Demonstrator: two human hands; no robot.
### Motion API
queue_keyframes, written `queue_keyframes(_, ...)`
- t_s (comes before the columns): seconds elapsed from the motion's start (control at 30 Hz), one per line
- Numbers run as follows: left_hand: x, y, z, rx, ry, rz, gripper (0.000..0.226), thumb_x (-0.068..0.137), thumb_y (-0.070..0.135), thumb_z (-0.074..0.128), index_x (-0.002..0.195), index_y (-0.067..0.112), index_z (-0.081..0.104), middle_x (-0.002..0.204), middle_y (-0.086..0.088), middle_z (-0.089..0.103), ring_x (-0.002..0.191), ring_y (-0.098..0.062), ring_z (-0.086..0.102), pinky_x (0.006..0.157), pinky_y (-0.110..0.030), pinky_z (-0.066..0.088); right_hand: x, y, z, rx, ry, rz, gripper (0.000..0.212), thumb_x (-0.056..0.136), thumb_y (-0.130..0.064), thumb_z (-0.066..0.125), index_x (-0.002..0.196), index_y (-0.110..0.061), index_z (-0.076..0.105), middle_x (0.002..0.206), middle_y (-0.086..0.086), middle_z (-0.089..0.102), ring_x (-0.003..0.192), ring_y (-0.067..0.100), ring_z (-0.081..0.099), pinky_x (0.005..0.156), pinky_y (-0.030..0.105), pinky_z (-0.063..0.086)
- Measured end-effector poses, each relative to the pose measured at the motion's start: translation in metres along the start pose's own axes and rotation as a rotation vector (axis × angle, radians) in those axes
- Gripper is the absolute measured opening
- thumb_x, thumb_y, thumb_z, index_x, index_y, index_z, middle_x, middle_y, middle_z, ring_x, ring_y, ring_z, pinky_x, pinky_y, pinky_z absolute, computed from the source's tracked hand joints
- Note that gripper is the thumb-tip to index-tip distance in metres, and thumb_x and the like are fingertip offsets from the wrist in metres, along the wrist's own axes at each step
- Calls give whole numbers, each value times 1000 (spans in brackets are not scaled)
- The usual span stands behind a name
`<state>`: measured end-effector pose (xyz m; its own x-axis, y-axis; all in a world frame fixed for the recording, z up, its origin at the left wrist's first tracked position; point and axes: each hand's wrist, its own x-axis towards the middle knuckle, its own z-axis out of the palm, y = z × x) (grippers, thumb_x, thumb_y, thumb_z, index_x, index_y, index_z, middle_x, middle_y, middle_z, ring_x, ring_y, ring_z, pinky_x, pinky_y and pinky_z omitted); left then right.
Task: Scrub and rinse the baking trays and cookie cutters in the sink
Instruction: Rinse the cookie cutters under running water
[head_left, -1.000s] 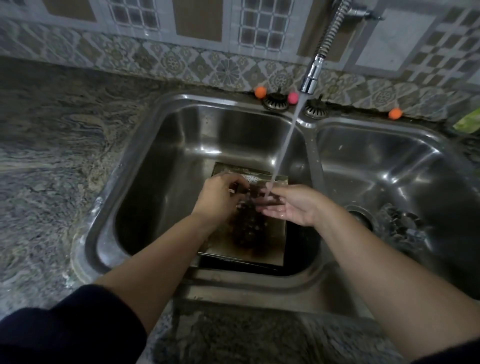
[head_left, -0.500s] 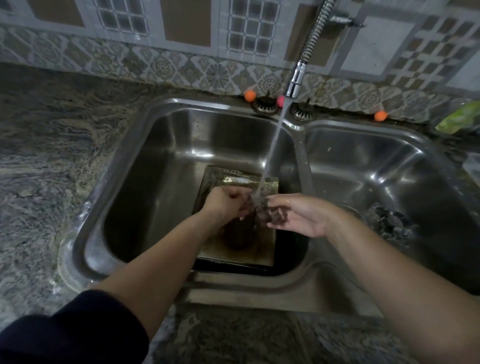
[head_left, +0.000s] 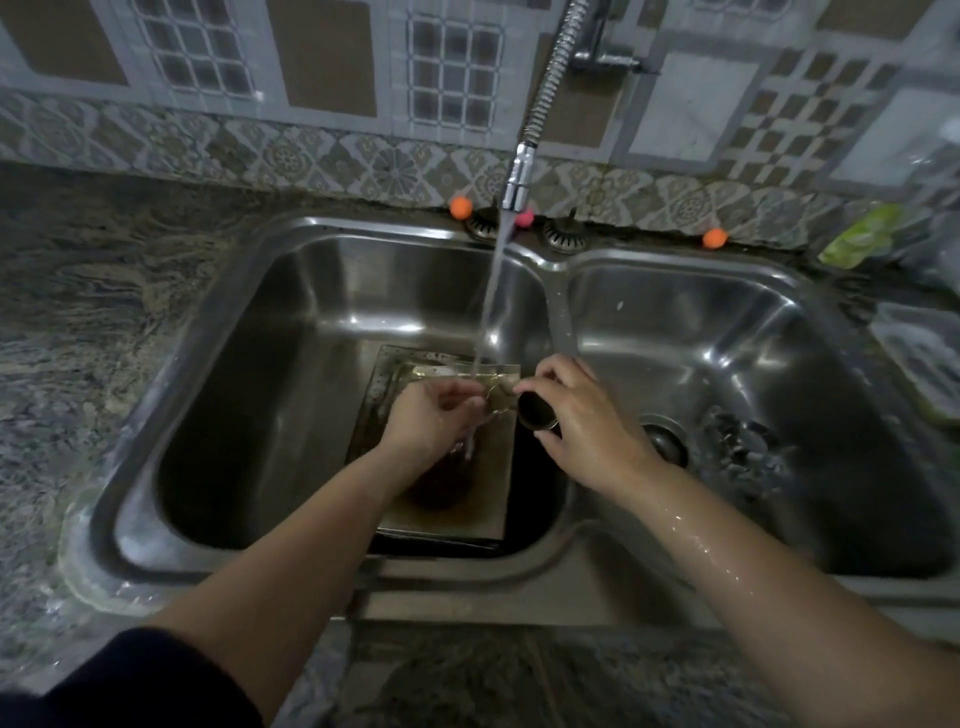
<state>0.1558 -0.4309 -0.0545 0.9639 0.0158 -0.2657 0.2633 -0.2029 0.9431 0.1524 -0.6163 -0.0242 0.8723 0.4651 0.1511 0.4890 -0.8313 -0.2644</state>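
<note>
A stained baking tray (head_left: 488, 509) lies flat in the left basin (head_left: 260, 415) of the steel double sink. Over it, my left hand (head_left: 431, 421) pinches a thin wire-like cookie cutter (head_left: 496, 402) under the running stream from the faucet (head_left: 517, 184). My right hand (head_left: 576, 415) grips a small dark round cutter (head_left: 535, 408), its open mouth facing left, just right of the stream. A dark pile of other cutters (head_left: 743, 441) sits in the right basin beside the drain (head_left: 667, 441).
Granite counter (head_left: 78, 338) surrounds the sink on the left and front. Small orange and pink balls (head_left: 461, 207) sit on the back ledge by two round fittings. A green packet (head_left: 862, 234) and a tray-like container (head_left: 919, 358) lie at the right edge.
My hands have drawn apart: the right hand moved right with the round cutter, out of the stream, while the left keeps a thin cutter under the water. The camera tilted slightly.
</note>
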Motion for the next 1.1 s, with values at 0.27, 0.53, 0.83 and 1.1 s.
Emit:
queue_keyframes(0.27, 10, 33, 83, 833, -228, 294, 64, 99, 47, 35, 153, 19, 13, 161, -1, 3, 148, -17, 3, 120, -44, 12, -54, 115, -42, 133, -76, 576, 43, 80, -15, 71, 120, -23, 58, 122, 0, 58, 114, 21, 56, 96, 35, 46)
queue_keyframes(0.53, 29, 34, 140, 1280, -180, 186, 87, 92, 66, 19, 148, 12, -21, 153, -3, -34, 141, -17, -29, 118, -54, -2, -93, 251, -42, 8, -175, 959, 46, 84, -19, 70, 129, -16, 58, 132, 11, 49, 115, 26, 54, 94, 31, 45)
queue_keyframes(0.83, 32, 26, 142, 1282, -91, 238, 84, 91, 66, 17, 150, 15, -15, 156, 2, -27, 139, -9, -29, 118, -51, -4, -84, 293, -14, -133, -220, 991, 43, 93, -19, 56, 136, -19, 49, 138, 11, 41, 119, 29, 51, 91, 38, 49)
queue_keyframes(1.1, 30, 30, 143, 1242, -128, 232, 85, 92, 65, 19, 151, 14, -15, 156, 0, -27, 143, -14, -26, 117, -51, -2, -80, 259, -29, -113, -208, 883, 42, 90, -24, 62, 131, -24, 54, 130, 8, 46, 113, 25, 53, 87, 38, 52)
